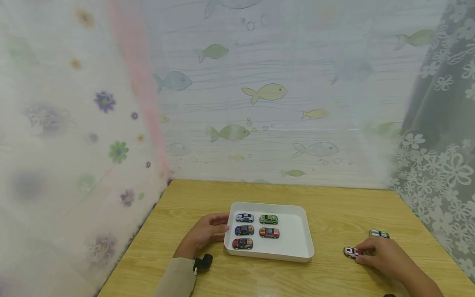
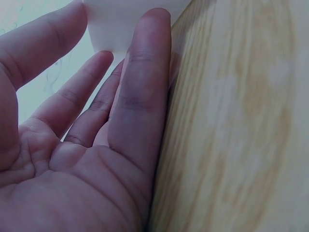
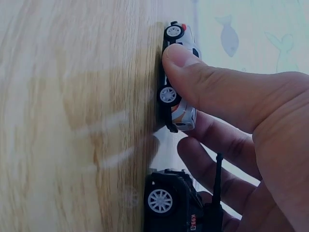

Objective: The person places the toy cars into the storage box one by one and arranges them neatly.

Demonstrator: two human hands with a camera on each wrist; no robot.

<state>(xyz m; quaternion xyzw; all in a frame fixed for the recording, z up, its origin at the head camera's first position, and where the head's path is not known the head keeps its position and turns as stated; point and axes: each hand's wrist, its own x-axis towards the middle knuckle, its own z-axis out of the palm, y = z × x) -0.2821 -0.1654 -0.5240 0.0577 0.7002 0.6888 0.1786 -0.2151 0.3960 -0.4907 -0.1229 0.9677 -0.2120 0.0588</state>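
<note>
My right hand pinches a white and red toy car close over the table, to the right of the tray. In the right wrist view the thumb presses along the side of this car, between its wheels. A green and white toy car sits just behind that hand. My left hand rests on the table with its fingertips at the left wall of a white tray; in the left wrist view its fingers lie fairly straight.
Inside the tray stand several toy cars in two columns, among them a green one and an orange-red one. A black toy vehicle with an antenna is near the right hand. Printed curtains hang behind the table.
</note>
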